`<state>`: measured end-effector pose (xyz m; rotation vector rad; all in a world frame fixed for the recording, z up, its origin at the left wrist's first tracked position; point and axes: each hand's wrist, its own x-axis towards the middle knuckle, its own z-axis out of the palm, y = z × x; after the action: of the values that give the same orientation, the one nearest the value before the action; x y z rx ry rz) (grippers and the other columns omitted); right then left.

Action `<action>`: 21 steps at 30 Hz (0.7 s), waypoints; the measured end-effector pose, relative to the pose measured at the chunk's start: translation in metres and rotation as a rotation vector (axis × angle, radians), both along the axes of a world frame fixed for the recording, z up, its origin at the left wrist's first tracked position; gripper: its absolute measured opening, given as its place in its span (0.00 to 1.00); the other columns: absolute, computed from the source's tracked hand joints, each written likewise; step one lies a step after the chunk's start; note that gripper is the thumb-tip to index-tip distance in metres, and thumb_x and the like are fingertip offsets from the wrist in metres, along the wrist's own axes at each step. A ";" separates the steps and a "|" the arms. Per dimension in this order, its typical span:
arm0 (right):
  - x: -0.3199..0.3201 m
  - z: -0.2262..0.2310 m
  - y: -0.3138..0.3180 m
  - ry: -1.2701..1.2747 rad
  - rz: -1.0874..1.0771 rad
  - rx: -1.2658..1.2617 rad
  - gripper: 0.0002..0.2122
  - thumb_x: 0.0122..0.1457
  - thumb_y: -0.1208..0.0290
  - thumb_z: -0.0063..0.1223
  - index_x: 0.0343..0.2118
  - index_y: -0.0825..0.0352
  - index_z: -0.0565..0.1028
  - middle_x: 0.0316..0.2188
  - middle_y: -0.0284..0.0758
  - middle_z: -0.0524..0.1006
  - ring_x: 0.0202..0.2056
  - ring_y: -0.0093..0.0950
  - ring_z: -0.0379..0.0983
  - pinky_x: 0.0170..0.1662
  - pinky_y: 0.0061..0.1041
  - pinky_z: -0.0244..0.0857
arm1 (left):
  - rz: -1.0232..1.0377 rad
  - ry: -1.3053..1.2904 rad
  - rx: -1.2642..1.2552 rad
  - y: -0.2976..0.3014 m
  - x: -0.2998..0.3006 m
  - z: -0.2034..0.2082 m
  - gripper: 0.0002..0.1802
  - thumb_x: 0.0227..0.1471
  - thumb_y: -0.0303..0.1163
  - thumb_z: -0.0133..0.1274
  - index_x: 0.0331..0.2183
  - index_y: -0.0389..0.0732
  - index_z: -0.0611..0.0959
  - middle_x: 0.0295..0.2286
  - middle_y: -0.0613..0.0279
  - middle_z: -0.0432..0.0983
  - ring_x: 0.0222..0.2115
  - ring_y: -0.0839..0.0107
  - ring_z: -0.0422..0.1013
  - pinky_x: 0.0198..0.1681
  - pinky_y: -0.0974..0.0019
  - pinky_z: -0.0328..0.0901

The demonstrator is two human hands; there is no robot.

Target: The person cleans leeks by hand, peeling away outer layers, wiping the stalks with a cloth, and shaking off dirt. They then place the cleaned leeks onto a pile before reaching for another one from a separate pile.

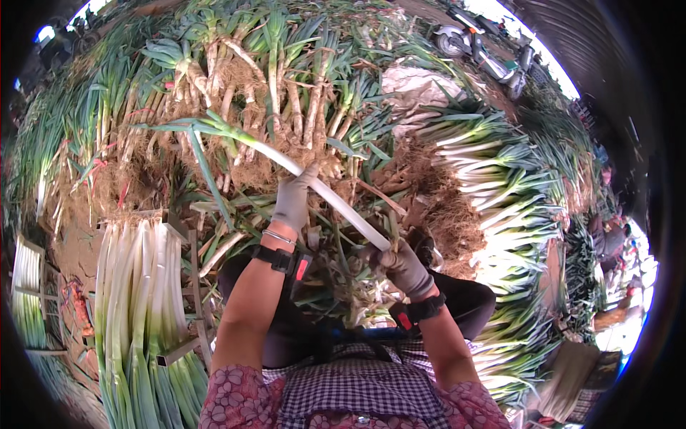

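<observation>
Holding the leek (pixel 344 206) by its near white end, the right hand (pixel 406 267) is closed; the left hand (pixel 293 201), nearer to the leaves (pixel 221 127), is wrapped around the stem — the long axis slants forward-left. Left of this leek, white-stemmed leeks (pixel 136 279) lie in a metal rack (pixel 179 350); beyond it — a heap of rooted leeks (pixel 316 107).

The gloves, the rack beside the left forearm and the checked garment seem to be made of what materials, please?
The gloves look like matte grey fabric, perhaps coated, fitting closely. The rack seems to be dull grey metal, judging by its hollow, square tube end. The checked garment looks like soft, matte woven cloth, draping loosely.
</observation>
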<state>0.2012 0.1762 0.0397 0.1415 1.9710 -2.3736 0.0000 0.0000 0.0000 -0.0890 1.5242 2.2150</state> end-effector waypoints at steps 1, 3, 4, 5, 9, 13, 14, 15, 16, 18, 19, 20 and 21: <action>0.007 0.007 0.005 -0.076 -0.071 -0.046 0.34 0.51 0.62 0.57 0.60 0.67 0.57 0.34 0.34 0.67 0.32 0.20 0.64 0.34 0.16 0.58 | 0.037 0.091 0.007 0.001 0.003 0.004 0.16 0.52 0.42 0.57 0.37 0.41 0.81 0.25 0.67 0.72 0.25 0.77 0.66 0.31 0.70 0.65; 0.014 0.033 -0.010 -0.005 -0.338 -0.457 0.19 0.51 0.75 0.48 0.48 0.71 0.69 0.13 0.21 0.62 0.13 0.15 0.54 0.17 0.14 0.48 | 0.061 0.192 -0.011 -0.017 -0.005 0.004 0.20 0.48 0.44 0.61 0.31 0.35 0.81 0.21 0.68 0.71 0.24 0.77 0.66 0.29 0.70 0.63; 0.024 0.034 0.013 0.119 -0.383 -0.377 0.16 0.52 0.75 0.47 0.46 0.68 0.71 0.14 0.21 0.63 0.13 0.15 0.56 0.17 0.16 0.51 | 0.111 0.117 -0.009 -0.016 -0.011 0.005 0.20 0.50 0.46 0.59 0.29 0.35 0.81 0.20 0.68 0.70 0.22 0.77 0.66 0.27 0.72 0.63; 0.048 0.034 0.055 0.130 -0.451 -0.077 0.18 0.54 0.73 0.47 0.49 0.66 0.70 0.15 0.22 0.65 0.15 0.16 0.60 0.19 0.18 0.56 | 0.161 0.036 -0.009 -0.015 -0.014 0.006 0.20 0.52 0.47 0.57 0.28 0.36 0.81 0.19 0.68 0.69 0.21 0.77 0.65 0.26 0.73 0.63; 0.064 0.080 0.055 -0.168 -0.353 0.316 0.23 0.60 0.65 0.49 0.58 0.63 0.64 0.31 0.33 0.78 0.29 0.21 0.75 0.28 0.18 0.67 | 0.202 -0.002 0.053 -0.014 -0.027 0.001 0.21 0.51 0.48 0.57 0.25 0.37 0.79 0.19 0.67 0.69 0.20 0.76 0.66 0.25 0.72 0.63; 0.019 0.077 0.001 0.313 -0.332 1.288 0.24 0.41 0.75 0.65 0.46 0.63 0.75 0.49 0.46 0.71 0.49 0.40 0.71 0.48 0.33 0.67 | 0.209 0.045 -0.061 -0.004 -0.010 -0.001 0.23 0.50 0.50 0.58 0.24 0.37 0.78 0.19 0.65 0.71 0.21 0.75 0.69 0.24 0.72 0.65; 0.008 0.066 -0.007 0.315 -0.338 1.289 0.24 0.41 0.75 0.65 0.46 0.63 0.75 0.49 0.46 0.71 0.49 0.40 0.71 0.48 0.33 0.67 | 0.157 0.030 -0.154 -0.001 -0.007 -0.006 0.25 0.49 0.53 0.58 0.26 0.37 0.79 0.21 0.63 0.73 0.22 0.74 0.71 0.25 0.73 0.66; -0.004 0.043 -0.008 0.351 -0.284 1.417 0.23 0.43 0.73 0.64 0.47 0.62 0.75 0.46 0.44 0.74 0.42 0.36 0.74 0.41 0.31 0.70 | 0.143 0.035 -0.153 0.007 0.002 -0.001 0.25 0.49 0.53 0.58 0.26 0.37 0.79 0.21 0.63 0.73 0.22 0.74 0.71 0.25 0.73 0.66; -0.011 0.027 -0.007 0.384 -0.224 1.540 0.23 0.44 0.70 0.64 0.47 0.61 0.75 0.42 0.41 0.76 0.35 0.33 0.77 0.34 0.29 0.73 | 0.102 0.040 -0.106 0.016 0.015 0.007 0.26 0.49 0.54 0.58 0.28 0.36 0.79 0.22 0.63 0.73 0.22 0.74 0.71 0.25 0.71 0.67; -0.008 0.022 0.010 0.325 -0.249 1.283 0.21 0.46 0.70 0.63 0.46 0.62 0.76 0.36 0.39 0.78 0.30 0.29 0.77 0.32 0.27 0.72 | -0.022 0.112 -0.070 0.021 0.020 0.012 0.25 0.53 0.51 0.54 0.33 0.34 0.77 0.26 0.58 0.75 0.27 0.70 0.73 0.30 0.68 0.71; -0.005 0.033 0.011 0.268 -0.244 1.013 0.18 0.49 0.70 0.62 0.45 0.64 0.76 0.30 0.37 0.79 0.26 0.25 0.76 0.29 0.25 0.72 | -0.021 0.116 -0.072 0.017 0.015 0.009 0.25 0.53 0.51 0.54 0.33 0.34 0.77 0.26 0.58 0.75 0.27 0.70 0.73 0.30 0.68 0.71; -0.001 0.060 0.026 0.140 -0.173 0.756 0.13 0.54 0.69 0.58 0.43 0.67 0.77 0.19 0.30 0.77 0.19 0.18 0.71 0.23 0.17 0.66 | -0.016 0.028 0.257 0.015 0.007 0.007 0.22 0.55 0.47 0.52 0.35 0.34 0.76 0.28 0.56 0.76 0.30 0.67 0.74 0.34 0.64 0.72; 0.005 0.104 0.020 -0.100 -0.251 0.502 0.12 0.58 0.69 0.54 0.42 0.68 0.77 0.19 0.29 0.75 0.18 0.14 0.67 0.20 0.11 0.59 | -0.014 -0.068 0.579 0.008 -0.002 -0.002 0.20 0.57 0.44 0.49 0.36 0.34 0.75 0.31 0.54 0.76 0.33 0.64 0.75 0.39 0.60 0.73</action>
<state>0.2067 0.1964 0.1434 0.5422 2.5809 -1.8833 -0.0025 0.0079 -0.0017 0.0271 0.7970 2.5178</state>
